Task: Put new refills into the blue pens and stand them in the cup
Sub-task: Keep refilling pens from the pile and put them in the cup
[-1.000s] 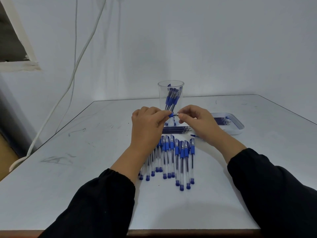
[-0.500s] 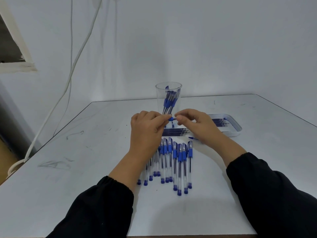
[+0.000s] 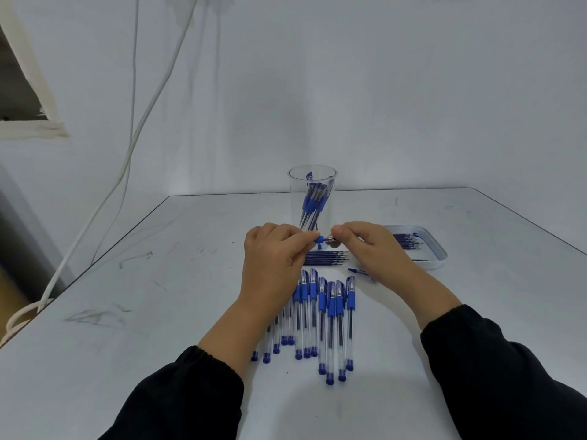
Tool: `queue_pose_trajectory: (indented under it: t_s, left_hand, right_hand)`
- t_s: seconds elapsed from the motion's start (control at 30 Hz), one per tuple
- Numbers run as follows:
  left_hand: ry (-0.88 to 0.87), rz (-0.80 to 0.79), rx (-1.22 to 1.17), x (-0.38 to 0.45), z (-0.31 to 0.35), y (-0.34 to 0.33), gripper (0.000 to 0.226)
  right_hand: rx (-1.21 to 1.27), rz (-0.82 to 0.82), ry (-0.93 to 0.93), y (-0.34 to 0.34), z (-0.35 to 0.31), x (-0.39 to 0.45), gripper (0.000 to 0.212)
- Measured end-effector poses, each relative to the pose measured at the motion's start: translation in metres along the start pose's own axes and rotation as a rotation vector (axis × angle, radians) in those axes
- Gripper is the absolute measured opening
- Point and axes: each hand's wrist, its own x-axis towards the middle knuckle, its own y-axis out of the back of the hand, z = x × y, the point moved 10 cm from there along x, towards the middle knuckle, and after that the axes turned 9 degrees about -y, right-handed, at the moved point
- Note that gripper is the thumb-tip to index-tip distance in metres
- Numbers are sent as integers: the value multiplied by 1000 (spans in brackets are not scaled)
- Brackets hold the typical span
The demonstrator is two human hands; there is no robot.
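**penfan22:** Two black sleeves [image 3: 178, 395] come in from the bottom edge, one per arm. Just past them on the white table [image 3: 127, 312] there's a fanned row of capped blue pens [image 3: 330, 315], tips pointing away. I count six in plain sight on the right side, and at least five or six more blue ends poking out from under the left wrist, so about a dozen; can't get an exact number.

**inkwell_m:** Same count here. Hands next: left hand [image 3: 270, 258] is raised over the far end of that row, fingers curled, thumb and forefinger pinching the blue grip of one pen [image 3: 321, 239]. Right hand [image 3: 374, 249] faces it, also curled, thumb and fingertip nipping the clear metal-tipped end of the same pen. So both are clamped on one pen, held level above the table, knuckles nearly meeting.

**penfan22:** Behind the hands there's a bundle of loose refills [image 3: 327, 258] lying flat, five or six, too thin to be sure. One loose blue piece [image 3: 357, 271] sits by the right wrist.

**inkwell_m:** To the right, a shallow white tray [image 3: 440, 258] holds more refills, number not readable. Farthest back, one clear cup [image 3: 313, 198] stands upright with finished pens leaning inside; five or so, grips overlapping.
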Motion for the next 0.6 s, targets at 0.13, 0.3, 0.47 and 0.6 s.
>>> queue_pose_trajectory:
  t_s: [0.13, 0.3, 0.47, 0.6]
  left_hand:
    - [-3, -4, 3, 0, 1, -1, 21]
    - [-12, -12, -2, 0, 2, -2, 22]
    - [24, -10, -17, -1, -2, 1, 20]
    - [1, -15, -18, 0, 2, 0, 21]
  right_hand:
    - [-21, 15, 16, 1, 2, 0, 7]
    - [-12, 5, 9, 1, -1, 0, 7]
    - [-34, 11, 10, 0, -3, -2, 2]
    - [-37, 15, -18, 0, -1, -2, 22]
